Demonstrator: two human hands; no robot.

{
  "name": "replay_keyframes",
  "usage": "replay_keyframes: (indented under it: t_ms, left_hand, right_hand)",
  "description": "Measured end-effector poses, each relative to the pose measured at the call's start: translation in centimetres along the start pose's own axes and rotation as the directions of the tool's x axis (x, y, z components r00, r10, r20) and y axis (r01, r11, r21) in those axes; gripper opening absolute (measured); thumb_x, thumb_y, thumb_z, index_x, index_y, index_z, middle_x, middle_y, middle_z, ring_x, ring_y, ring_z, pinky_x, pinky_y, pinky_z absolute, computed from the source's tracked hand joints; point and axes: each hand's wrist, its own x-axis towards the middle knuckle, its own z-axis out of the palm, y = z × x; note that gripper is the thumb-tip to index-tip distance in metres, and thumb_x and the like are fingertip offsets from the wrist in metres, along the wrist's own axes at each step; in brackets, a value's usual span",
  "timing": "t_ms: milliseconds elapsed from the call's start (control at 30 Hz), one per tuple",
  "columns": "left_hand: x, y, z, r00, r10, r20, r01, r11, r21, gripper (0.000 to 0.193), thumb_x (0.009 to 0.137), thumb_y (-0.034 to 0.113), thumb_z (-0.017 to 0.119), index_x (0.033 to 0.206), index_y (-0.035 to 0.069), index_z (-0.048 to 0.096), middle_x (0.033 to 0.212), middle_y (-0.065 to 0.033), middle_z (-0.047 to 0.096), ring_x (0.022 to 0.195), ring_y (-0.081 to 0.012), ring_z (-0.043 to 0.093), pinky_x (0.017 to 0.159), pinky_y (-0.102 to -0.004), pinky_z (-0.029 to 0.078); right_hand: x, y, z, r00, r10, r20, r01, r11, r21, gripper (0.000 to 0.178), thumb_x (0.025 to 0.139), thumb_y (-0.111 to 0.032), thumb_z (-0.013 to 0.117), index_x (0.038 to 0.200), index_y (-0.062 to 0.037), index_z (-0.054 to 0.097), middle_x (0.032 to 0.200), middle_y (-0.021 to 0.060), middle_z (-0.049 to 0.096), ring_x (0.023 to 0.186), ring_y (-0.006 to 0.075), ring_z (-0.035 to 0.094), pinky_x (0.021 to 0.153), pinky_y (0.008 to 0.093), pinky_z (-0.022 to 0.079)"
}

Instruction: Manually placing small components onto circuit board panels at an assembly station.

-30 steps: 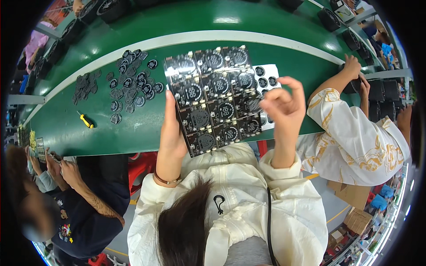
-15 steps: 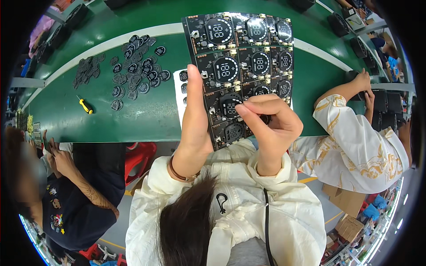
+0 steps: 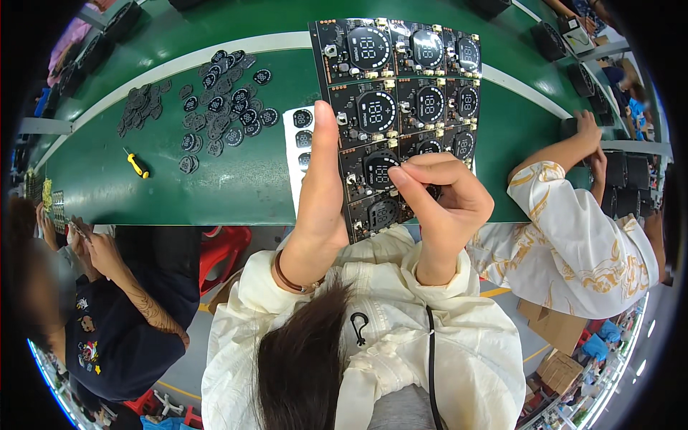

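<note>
My left hand grips the left edge of a black circuit board panel, its thumb upright along the edge. The panel is tilted up above the table and carries rows of modules with glossy round display covers. My right hand pinches thumb and forefinger at the edge of a round display cover on the left module of the third row. That cover sits over a dull dark ring. Below it, the bottom-left module shows a dull ring without the glossy face. My right fingers hide part of the lower modules.
A white sheet with round black labels lies behind my left hand. Left of it is a pile of round display pieces, a heap of dull dark pieces and a yellow-black screwdriver. People sit on both sides.
The panel has shifted slightly right with both hands, uncovering more of the white sheet. The right hand's pinch stays at the same cover.
</note>
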Motion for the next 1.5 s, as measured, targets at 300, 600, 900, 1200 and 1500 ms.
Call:
replay_keyframes:
  t_ms: [300, 600, 900, 1200, 1500]
  left_hand:
    - [0.0, -0.1, -0.1, 1.000, 0.003, -0.027, -0.002, 1.000, 0.020, 0.063, 0.090, 0.057, 0.033, 0.119, 0.003, 0.048, 0.107, -0.0120, 0.060, 0.089, -0.0232, 0.062, 0.078, -0.0347, 0.053]
    - [-0.6, -0.2, 0.1, 1.000, 0.002, -0.029, -0.002, 1.000, -0.004, 0.062, 0.091, 0.056, 0.032, 0.118, 0.003, 0.049, 0.105, -0.0120, 0.061, 0.087, -0.0236, 0.062, 0.076, -0.0345, 0.054]
    - [0.2, -0.4, -1.6, 1.000, -0.023, -0.021, 0.024, 0.999, 0.045, 0.058, 0.094, 0.052, 0.028, 0.115, 0.003, 0.051, 0.101, -0.0101, 0.062, 0.084, -0.0190, 0.064, 0.073, -0.0322, 0.055]
    - [3.0, -1.1, -6.2, 0.974, 0.000, -0.228, 0.032, 0.990, 0.138, 0.050, 0.093, 0.049, 0.037, 0.118, 0.007, 0.051, 0.107, -0.0079, 0.060, 0.088, -0.0193, 0.063, 0.074, -0.0339, 0.054]
    - [3.1, -2.2, -8.7, 0.969, -0.043, -0.242, 0.079, 0.987, 0.141, 0.050, 0.092, 0.048, 0.039, 0.118, 0.007, 0.051, 0.108, -0.0082, 0.060, 0.089, -0.0199, 0.062, 0.075, -0.0347, 0.054]
  right_hand:
    - [0.0, 0.0, 0.2, 0.998, -0.070, 0.002, 0.070, 0.992, -0.103, 0.016, 0.062, 0.008, 0.075, 0.073, 0.0005, 0.065, 0.073, 0.0090, 0.065, 0.058, 0.0095, 0.054, 0.053, 0.0198, 0.042]
    - [-0.4, 0.8, -0.1, 0.873, -0.455, 0.177, 0.486, 0.779, -0.396, 0.021, 0.065, 0.008, 0.073, 0.079, -0.0033, 0.062, 0.083, 0.0068, 0.059, 0.066, 0.0110, 0.051, 0.054, 0.0200, 0.039]
    - [-0.7, 2.7, -0.1, 0.968, -0.162, -0.190, 0.174, 0.984, 0.044, 0.035, 0.074, 0.010, 0.064, 0.103, 0.0001, 0.048, 0.099, 0.0124, 0.049, 0.070, 0.0116, 0.050, 0.059, 0.0210, 0.043]
    - [1.7, 10.7, -11.5, 0.981, -0.152, 0.117, 0.187, 0.623, -0.759, 0.033, 0.076, -0.002, 0.067, 0.108, 0.0012, 0.059, 0.116, 0.0141, 0.050, 0.100, 0.0219, 0.056, 0.081, 0.0298, 0.049]
    - [2.2, 13.1, -12.6, 0.994, 0.106, -0.012, -0.090, 0.772, -0.629, 0.043, 0.072, -0.005, 0.071, 0.113, -0.0009, 0.058, 0.123, 0.0145, 0.044, 0.101, 0.0222, 0.056, 0.086, 0.0310, 0.048]
